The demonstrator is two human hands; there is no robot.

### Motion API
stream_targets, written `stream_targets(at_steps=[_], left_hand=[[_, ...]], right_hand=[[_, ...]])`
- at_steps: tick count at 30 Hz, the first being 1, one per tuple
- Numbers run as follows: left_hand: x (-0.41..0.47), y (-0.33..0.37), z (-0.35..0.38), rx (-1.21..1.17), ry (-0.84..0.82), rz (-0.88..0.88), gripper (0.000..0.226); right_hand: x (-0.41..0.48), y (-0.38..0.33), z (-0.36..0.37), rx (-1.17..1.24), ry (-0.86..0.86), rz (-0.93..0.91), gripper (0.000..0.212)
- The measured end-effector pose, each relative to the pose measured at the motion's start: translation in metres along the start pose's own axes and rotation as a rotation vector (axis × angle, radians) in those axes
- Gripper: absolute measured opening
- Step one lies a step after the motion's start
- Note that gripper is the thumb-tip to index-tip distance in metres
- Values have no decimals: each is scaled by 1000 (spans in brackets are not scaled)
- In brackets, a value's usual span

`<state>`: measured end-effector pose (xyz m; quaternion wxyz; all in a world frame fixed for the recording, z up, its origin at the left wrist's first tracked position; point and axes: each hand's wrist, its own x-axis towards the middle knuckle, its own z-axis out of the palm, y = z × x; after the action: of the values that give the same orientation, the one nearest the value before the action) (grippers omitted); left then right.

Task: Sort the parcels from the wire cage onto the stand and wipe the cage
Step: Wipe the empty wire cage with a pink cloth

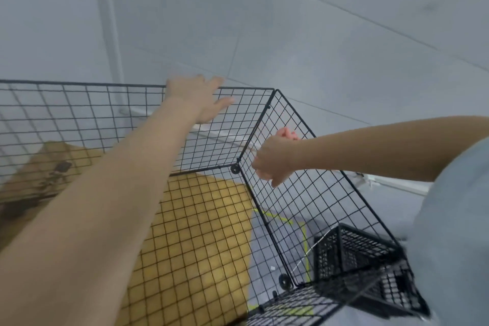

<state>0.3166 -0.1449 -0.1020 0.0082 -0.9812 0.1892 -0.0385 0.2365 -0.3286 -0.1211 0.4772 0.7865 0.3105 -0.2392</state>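
The left grip (pixel 197 99) is stretched out to the far panel of the wire cage (pixel 79 83). It is spread flat, the fingers laid over the top rim and the thumb held apart against the mesh just below them. The right grip (pixel 272 159) is at the side panel, just right of the corner where the two panels meet. Its fingers are curled tight, and they seem to be wrapped round the panel's top wire (motion blur softens the knuckles, so the exact hold is hard to read). The two grips are near each other, with the cage corner between them.

Two parcels lie inside the cage. A large yellow-brown cardboard box (pixel 201 233) sits well below the left grip, down at the cage bottom and close against the side panel. A darker brown cardboard box (pixel 50 167) lies further left, beyond the left forearm, blurred and seen through the mesh.

Outside the cage, below the right grip and its forearm, stands a black plastic crate (pixel 354 254) on the grey floor (pixel 370 196), beside a line of yellow tape (pixel 305 243).
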Motion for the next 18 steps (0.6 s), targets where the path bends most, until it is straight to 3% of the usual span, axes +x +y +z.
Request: stream_targets(at_steps=[8,11,16,18], left_hand=[[-3,2,-2,2,-38,-29,74],[-6,5,-5,12,-72,-44,75],[-10,10,-7,5,-85,-40,73],[-10,10,-7,-24,-87,-49,73]], right_hand=[[-73,-66,21,98,-151,-201,52],[-99,-86,27,142,-220,-252,43],[-102,-98,38,378,-364,-242,40],[-96,-90,33,570,-321,-239,40]])
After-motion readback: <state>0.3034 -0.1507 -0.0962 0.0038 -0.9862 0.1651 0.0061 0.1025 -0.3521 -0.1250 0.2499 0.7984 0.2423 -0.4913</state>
